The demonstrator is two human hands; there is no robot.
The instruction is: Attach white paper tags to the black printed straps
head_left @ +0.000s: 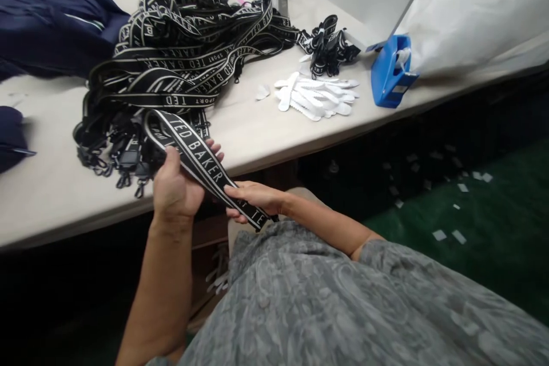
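Observation:
A black webbing strap (201, 157) with white edge stripes and TED BAKER lettering slants across the table's front edge. My left hand (178, 183) is beneath its upper part, fingers curled round it with the thumb along the near side. Lower down, my right hand (255, 199) pinches the same strap between thumb and fingers, near my lap. Behind my left hand, a large heap of similar straps (171, 63) covers the table. Black buckles and clip hooks (128, 163) gather at the heap's near end, beside my left hand.
White strips (315, 97) lie stacked right of the heap, below a small bundle of black straps (328, 48). A blue tape dispenser (392, 71) stands near the table edge. Dark blue fabric (55, 17) lies left. Paper scraps (440, 235) litter the green floor.

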